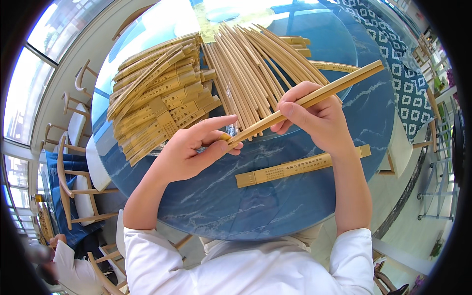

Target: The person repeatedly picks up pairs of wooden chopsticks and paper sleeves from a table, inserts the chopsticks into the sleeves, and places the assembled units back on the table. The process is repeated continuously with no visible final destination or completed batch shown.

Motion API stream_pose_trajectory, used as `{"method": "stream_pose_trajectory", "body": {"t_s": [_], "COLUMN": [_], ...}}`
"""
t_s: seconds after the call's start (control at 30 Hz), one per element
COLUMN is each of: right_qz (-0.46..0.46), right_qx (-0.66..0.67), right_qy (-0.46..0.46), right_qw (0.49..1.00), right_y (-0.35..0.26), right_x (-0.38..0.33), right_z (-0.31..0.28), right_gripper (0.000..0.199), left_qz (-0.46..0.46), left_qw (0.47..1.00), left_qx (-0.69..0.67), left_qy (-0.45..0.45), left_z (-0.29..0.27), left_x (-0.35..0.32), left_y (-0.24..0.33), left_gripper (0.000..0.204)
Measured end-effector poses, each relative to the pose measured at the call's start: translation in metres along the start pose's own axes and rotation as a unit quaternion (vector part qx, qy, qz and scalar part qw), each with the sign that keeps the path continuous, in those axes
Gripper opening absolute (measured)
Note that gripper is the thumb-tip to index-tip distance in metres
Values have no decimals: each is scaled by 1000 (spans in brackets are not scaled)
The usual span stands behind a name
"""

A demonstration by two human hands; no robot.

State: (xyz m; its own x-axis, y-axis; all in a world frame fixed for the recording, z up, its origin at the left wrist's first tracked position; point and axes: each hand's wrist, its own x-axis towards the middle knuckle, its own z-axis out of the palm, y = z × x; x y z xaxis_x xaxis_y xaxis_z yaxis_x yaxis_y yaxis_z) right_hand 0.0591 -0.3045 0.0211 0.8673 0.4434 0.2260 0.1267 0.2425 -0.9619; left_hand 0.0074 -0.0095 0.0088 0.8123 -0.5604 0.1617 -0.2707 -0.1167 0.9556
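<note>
A pair of wooden chopsticks (348, 81) slants across in front of me, its near-left end lower than its far-right end. The tip at the lower end is pinched between the thumb and fingers of my left hand (189, 152), whose index finger is stretched out. Farther up, my right hand (317, 118) grips the chopsticks about midway. Below my right hand, a flat printed tan paper sleeve (290, 169) lies on the table, partly covered by my right forearm. Beyond my hands spreads a pile of loose wooden chopsticks (241, 64).
To the left of the loose chopsticks lies a heap of printed paper chopstick sleeves (162, 101). More sleeves (301, 43) rest behind them. The round blue marbled table (221, 209) has wooden chairs (78, 189) at its left. Another person (73, 268) sits at the lower left.
</note>
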Motion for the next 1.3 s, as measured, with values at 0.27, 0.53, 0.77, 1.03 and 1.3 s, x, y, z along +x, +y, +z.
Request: {"method": "stream_pose_trajectory", "body": {"t_s": [0.27,0.53,0.77,1.03,1.3], "right_qz": [-3,-17,-12,-19,29], "right_qx": [-2,15,17,4,22], "right_qy": [-23,-19,-31,-54,-52], "right_qw": [1000,1000,999,998,998], "right_y": [1,-3,-4,-2,-2], "right_x": [0,-3,-3,-4,0], "right_z": [2,5,5,3,1], "right_gripper": [10,11,11,7,15], "left_qz": [15,44,5,-6,-28], "left_qw": [1000,998,999,999,998], "left_qx": [13,17,33,38,-40], "left_qy": [-22,-33,11,-13,-30], "left_z": [-3,-6,2,-1,0], "left_x": [-1,-1,-3,-5,-2], "left_y": [-4,-7,-7,-7,2], "left_gripper": [50,55,61,57,53]}}
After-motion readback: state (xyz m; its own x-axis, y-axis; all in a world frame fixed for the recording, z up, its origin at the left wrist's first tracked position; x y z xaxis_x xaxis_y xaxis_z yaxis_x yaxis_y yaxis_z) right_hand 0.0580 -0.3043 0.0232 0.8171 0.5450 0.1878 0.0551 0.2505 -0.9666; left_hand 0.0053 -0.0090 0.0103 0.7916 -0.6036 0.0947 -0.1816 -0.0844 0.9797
